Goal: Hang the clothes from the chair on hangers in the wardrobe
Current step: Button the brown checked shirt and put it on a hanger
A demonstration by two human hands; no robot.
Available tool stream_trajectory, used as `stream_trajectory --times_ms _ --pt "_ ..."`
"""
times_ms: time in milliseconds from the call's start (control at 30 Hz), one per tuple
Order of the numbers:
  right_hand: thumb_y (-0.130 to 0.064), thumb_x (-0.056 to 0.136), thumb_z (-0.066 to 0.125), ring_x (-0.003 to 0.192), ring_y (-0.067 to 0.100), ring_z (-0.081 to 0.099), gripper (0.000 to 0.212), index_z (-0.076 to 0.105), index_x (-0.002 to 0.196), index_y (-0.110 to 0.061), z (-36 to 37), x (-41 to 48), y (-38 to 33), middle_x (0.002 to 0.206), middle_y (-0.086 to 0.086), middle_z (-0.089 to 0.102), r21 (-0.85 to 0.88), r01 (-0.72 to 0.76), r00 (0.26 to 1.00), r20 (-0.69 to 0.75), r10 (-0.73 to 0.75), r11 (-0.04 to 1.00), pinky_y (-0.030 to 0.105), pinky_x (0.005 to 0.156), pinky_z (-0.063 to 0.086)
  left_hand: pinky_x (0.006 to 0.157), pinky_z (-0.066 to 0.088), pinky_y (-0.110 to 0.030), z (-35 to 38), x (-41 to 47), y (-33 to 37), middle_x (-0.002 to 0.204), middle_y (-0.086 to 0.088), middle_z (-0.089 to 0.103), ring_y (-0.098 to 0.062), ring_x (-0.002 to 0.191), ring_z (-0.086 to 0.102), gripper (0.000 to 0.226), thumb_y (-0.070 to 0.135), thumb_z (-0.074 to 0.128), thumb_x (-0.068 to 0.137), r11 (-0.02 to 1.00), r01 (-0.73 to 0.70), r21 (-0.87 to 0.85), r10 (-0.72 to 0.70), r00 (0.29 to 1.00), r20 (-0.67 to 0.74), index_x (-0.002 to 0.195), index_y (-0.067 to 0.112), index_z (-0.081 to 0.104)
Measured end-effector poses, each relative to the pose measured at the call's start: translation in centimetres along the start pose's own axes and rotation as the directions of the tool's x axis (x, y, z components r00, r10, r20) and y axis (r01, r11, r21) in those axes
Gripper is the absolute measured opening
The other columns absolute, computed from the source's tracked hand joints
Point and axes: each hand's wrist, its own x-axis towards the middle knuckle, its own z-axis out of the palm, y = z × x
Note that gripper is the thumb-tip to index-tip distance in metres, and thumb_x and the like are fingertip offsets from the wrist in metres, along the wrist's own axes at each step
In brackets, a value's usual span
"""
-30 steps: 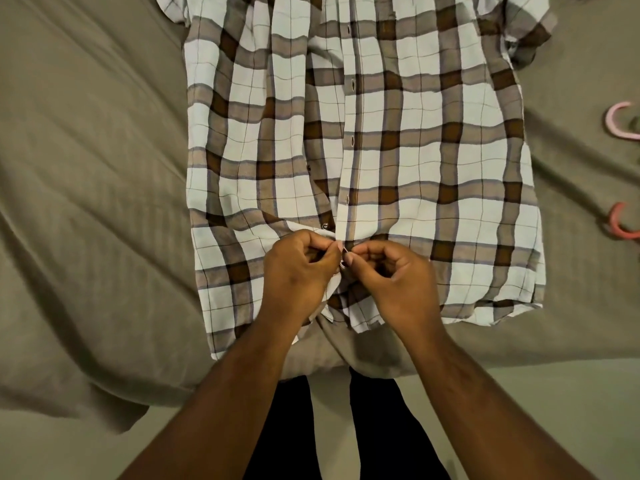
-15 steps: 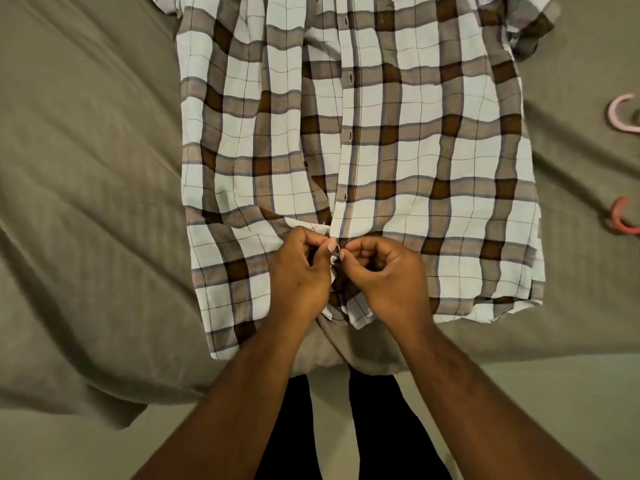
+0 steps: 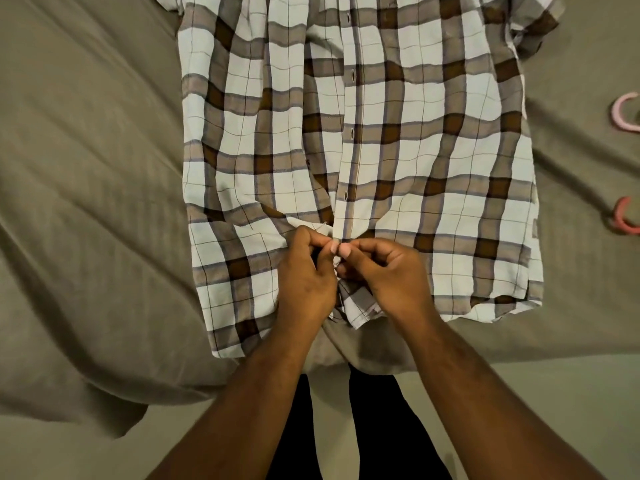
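Shirt: short-sleeved plaid shirt (image 3: 415, 150), thin white cloth w/ brown & grey checks, lies flat, front up, on the bed, hem toward the person. Not on a hanger yet; wardrobe not in view.
Placket: small dark buttons (image 3: 352, 133) done up down the middle; the bit by the hem gapes, corner flap loose.
L hand (image 3: 304, 278): fingers curled, thumb & forefinger pinching the left front edge at the placket.
R hand (image 3: 391, 271): curled too, pinching the opposite edge, thumbs almost meeting. The button itself is hidden.
Why: prob. fastening a low button so the fronts stay together on a hanger.
Bed: olive-grey rumpled bed cover (image 3: 86, 202) supports the cloth, so both hands are free for fine work.
Hangers: pale pink plastic hook (image 3: 623, 114) & coral-red plastic hook (image 3: 623, 216) at the right edge, apart from the shirt; likely kept w/in reach for the next step.
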Motion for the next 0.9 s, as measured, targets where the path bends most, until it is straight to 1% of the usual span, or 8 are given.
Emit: stream_trajectory --times_ms 133,333,400,500,600,667,800,900 --pt "-0.02 0.092 0.072 0.075 0.022 0.076 0.009 0.079 0.097 -0.016 -0.4 -0.3 -0.2 0.079 0.007 0.078 -0.047 -0.042 0.998 0.035 0.043 0.998 0.036 0.075 0.063 0.066 0.049 -0.015 -0.5 -0.4 -0.3 0.088 0.006 0.064 -0.004 0.081 0.062 0.009 0.022 0.06 0.1 1.0 -0.011 0.011 0.011 1.0 0.026 0.099 0.013 0.056" --pt "-0.02 0.087 0.078 0.063 0.029 0.072 0.019 0.077 0.088 -0.001 -1.4 -0.6 -1.6 0.074 0.018 0.075 -0.192 -0.276 0.944 0.128 0.303 0.942 0.037 0.063 0.064 0.059 0.046 -0.013 -1.1 -2.8 -1.1 0.08 0.013 0.065 0.002 0.078 0.062 0.008 0.023 0.065 0.097 0.99 0.049 0.133 -0.06 0.995 0.08 0.095 0.02 0.058" --pt "-0.016 0.088 0.077 0.06 0.024 0.071 0.015 0.076 0.089 -0.002 -1.6 -0.2 -2.0 0.072 0.016 0.075 -0.226 -0.287 0.94 0.124 0.319 0.931 0.029 0.056 0.059 0.062 0.047 -0.01 -1.3 -2.6 -0.9 0.085 0.013 0.069 0.004 0.08 0.064 0.009 0.025 0.068 0.095 0.991 0.115 0.075 -0.122 0.988 0.094 0.096 0.023 0.06" --pt "-0.011 0.091 0.073 0.064 0.019 0.069 0.011 0.076 0.093 -0.001 -1.3 0.4 -2.0 0.072 0.013 0.074 -0.158 -0.295 0.941 0.122 0.315 0.942 0.032 0.062 0.062 0.07 0.055 -0.024 -1.5 -2.0 -0.5 0.094 0.006 0.075 -0.006 0.087 0.071 0.015 0.027 0.072 0.093 0.963 0.234 -0.133 -0.217 0.967 0.133 0.102 0.03 0.06" --pt "-0.017 0.097 0.066 0.061 0.018 0.067 0.018 0.075 0.094 -0.001 -1.3 0.4 -2.0 0.079 0.017 0.074 -0.142 -0.3 0.942 0.113 0.316 0.943 0.029 0.061 0.06 0.07 0.059 -0.028 -1.8 -1.7 0.0 0.092 0.004 0.076 -0.007 0.084 0.072 0.014 0.03 0.072 0.093 0.953 0.264 -0.147 -0.243 0.959 0.142 0.103 0.028 0.062" --pt "-0.031 0.097 0.067 0.055 0.015 0.065 0.029 0.075 0.083 -0.007 -1.3 0.3 -2.4 0.072 0.01 0.074 -0.29 -0.214 0.974 0.011 0.226 0.933 0.026 0.055 0.056 0.062 0.052 -0.012 -2.1 -1.5 0.8 0.084 0.005 0.075 -0.001 0.073 0.069 0.01 0.034 0.067 0.095 0.975 0.211 -0.067 -0.206 0.975 0.084 0.1 0.026 0.063" --pt "-0.041 0.094 0.068 0.061 0.003 0.06 0.031 0.067 0.07 -0.021 -0.2 0.7 -4.3 0.061 -0.007 0.063 -0.607 0.137 0.949 -0.146 -0.279 0.783 0.008 0.054 0.039 0.063 0.041 0.0 -2.2 -0.1 2.4 0.081 0.02 0.064 0.012 0.077 0.062 0.006 0.033 0.062 0.1 0.997 -0.011 0.08 0.021 0.992 -0.124 0.096 0.03 0.059" --pt "-0.036 0.092 0.072 0.066 0.0 0.061 0.017 0.067 0.08 -0.024 1.5 2.6 -5.5 0.073 -0.012 0.066 -0.631 0.184 0.951 -0.08 -0.3 0.754 0.007 0.057 0.043 0.071 0.044 -0.003 -1.7 1.8 2.1 0.096 0.009 0.065 0.0 0.084 0.062 0.003 0.023 0.064 0.098 0.969 -0.125 0.214 0.151 0.982 -0.11 0.1 0.025 0.065"
